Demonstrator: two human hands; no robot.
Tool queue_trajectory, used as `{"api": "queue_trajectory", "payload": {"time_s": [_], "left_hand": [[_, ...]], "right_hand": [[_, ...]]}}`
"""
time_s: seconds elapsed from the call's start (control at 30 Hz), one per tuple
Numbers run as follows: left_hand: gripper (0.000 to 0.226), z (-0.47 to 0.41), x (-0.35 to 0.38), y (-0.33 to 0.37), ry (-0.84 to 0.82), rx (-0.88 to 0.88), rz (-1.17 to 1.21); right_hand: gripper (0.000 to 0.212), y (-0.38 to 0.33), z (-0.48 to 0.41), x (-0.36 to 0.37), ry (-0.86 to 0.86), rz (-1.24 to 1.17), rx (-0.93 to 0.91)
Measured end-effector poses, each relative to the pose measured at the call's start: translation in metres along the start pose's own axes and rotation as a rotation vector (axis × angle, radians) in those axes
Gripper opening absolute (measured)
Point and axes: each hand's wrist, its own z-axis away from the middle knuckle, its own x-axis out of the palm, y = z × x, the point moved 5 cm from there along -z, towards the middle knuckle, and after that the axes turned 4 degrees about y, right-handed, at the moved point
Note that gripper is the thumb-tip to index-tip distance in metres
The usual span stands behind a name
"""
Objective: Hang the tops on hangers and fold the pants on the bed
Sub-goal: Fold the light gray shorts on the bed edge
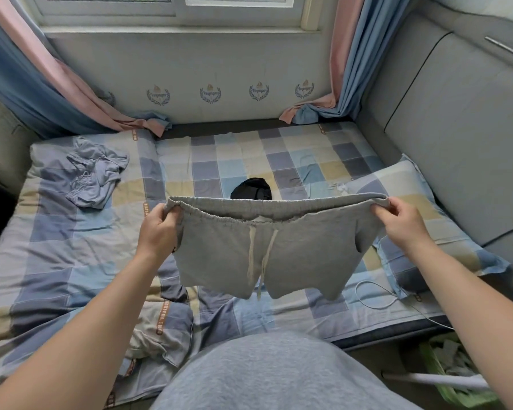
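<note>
Left hand (157, 229) and right hand (402, 221) are each pinching a waistband end, grey shorts (267, 250) hanging between them above the bed (71, 232).

Daylight enters through a white-framed window (172, 8) at the top. Below it runs a pale wall panel printed with blue crests (211, 69). A pink-and-blue left curtain (42, 78) and a matching right curtain (356, 54) bunch at the far edge of the bed with a blue, grey and cream checked sheet (234, 161). A grey upholstered headboard (456, 119) stands on the right.

Shorts (273, 247) above bed (71, 238) (mid-air); crumpled garment (97, 176) far left, pillow (421, 220) right.
</note>
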Motion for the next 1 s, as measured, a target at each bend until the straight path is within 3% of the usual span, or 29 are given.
{"api": "queue_trajectory", "payload": {"time_s": [0.07, 0.13, 0.23, 0.33, 0.43, 0.6, 0.7, 0.8, 0.93, 1.0], "left_hand": [[0.044, 0.0, 0.004, 0.001, -0.025, -0.077, 0.105], [0.039, -0.002, 0.009, -0.002, 0.006, -0.209, 0.133], [0.025, 0.006, 0.023, -0.008, 0.023, -0.586, 0.337], [0.03, 0.028, 0.05, 0.008, -0.103, -0.799, 0.599], [0.03, 0.05, 0.065, 0.036, -0.229, -0.692, 0.538], [0.026, 0.079, 0.087, 0.08, -0.404, -0.342, 0.384], [0.017, 0.1, 0.096, 0.106, -0.549, -0.2, 0.476], [0.035, 0.108, 0.096, 0.114, -0.651, -0.136, 0.553], [0.057, 0.113, 0.097, 0.115, -0.639, -0.047, 0.524], [0.049, 0.113, 0.1, 0.113, -0.554, -0.013, 0.477]], "right_hand": [[0.023, 0.0, -0.001, 0.0, 0.019, 0.006, 0.03], [0.028, 0.0, -0.002, 0.002, 0.027, 0.03, 0.082], [0.034, -0.003, 0.0, 0.015, -0.007, 0.033, 0.189], [0.016, -0.012, 0.011, 0.04, -0.088, -0.19, 0.36], [0.008, -0.039, 0.035, 0.065, -0.241, -0.375, 0.417], [0.016, -0.094, 0.074, 0.088, -0.496, -0.516, 0.232], [0.009, -0.12, 0.088, 0.091, -0.565, -0.444, 0.026], [0.015, -0.133, 0.09, 0.087, -0.535, -0.255, -0.263], [0.024, -0.134, 0.091, 0.08, -0.504, -0.046, -0.497], [0.03, -0.129, 0.092, 0.078, -0.492, -0.069, -0.532]]}}
